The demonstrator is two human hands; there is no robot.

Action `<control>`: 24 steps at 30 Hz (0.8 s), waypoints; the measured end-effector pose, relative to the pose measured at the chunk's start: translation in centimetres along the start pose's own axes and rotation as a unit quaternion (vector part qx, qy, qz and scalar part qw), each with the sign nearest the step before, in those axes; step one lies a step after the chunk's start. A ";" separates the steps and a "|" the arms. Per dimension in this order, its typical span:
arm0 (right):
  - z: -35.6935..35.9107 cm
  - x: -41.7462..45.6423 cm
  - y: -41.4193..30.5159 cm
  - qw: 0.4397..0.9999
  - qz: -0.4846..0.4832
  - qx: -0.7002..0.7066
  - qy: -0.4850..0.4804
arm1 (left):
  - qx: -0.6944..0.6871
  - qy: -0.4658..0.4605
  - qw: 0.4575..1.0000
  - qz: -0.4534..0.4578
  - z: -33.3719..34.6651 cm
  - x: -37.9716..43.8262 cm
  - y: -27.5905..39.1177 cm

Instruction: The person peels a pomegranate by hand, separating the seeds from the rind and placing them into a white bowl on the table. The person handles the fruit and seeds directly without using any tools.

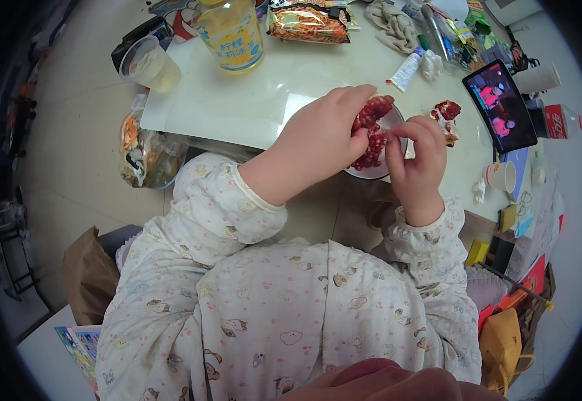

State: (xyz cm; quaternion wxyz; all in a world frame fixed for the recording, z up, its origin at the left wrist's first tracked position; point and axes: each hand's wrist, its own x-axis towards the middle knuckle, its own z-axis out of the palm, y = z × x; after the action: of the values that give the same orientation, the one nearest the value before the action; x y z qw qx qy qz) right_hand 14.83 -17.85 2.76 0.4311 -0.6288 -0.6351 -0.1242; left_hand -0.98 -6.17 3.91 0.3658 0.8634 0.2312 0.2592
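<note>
My left hand (pixel 328 128) grips a chunk of pomegranate (pixel 377 108), its red seeds facing right. Below it is a white bowl (pixel 395 119) with a dark rim, near the table's front edge. Loose red pomegranate seeds (pixel 371 154) show in the bowl, partly behind my left hand. My right hand (pixel 418 165) is at the bowl's right side, thumb and forefinger brought close together beside the seeds. Whether a seed is between those fingertips is too small to tell. Another pomegranate piece (pixel 447 118), with pale membrane and rind, lies on the table right of the bowl.
A plastic cup of pale liquid (pixel 158 67), a bottle of yellow drink (pixel 233 40) and a noodle packet (pixel 308 22) stand along the back left. Rightward are a white tube (pixel 405 70), a lit tablet (pixel 501 108) and a paper cup (pixel 500 176). A filled plastic bag (pixel 153 155) hangs at left.
</note>
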 end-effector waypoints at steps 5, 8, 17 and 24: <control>-0.8 1.0 1.5 0.997 0.049 -0.018 0.051 | -0.014 -0.013 1.000 -0.023 0.0 0.1 0.2; -1.3 1.0 3.0 0.979 0.199 -0.011 0.037 | -0.028 -0.022 0.998 -0.046 -0.2 0.1 0.7; -1.1 0.9 5.4 0.970 0.228 -0.079 -0.040 | -0.072 -0.014 0.996 -0.052 0.2 0.3 1.1; -1.2 0.4 6.1 0.971 0.210 -0.100 -0.065 | -0.070 -0.003 0.997 -0.042 0.4 0.2 0.8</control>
State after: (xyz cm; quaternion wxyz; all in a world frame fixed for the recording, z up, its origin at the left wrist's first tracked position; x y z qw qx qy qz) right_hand 20.90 -17.29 1.39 0.3407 -0.7945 -0.5000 -0.0528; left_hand -0.46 -6.80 4.37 0.4368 0.8258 0.2476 0.2568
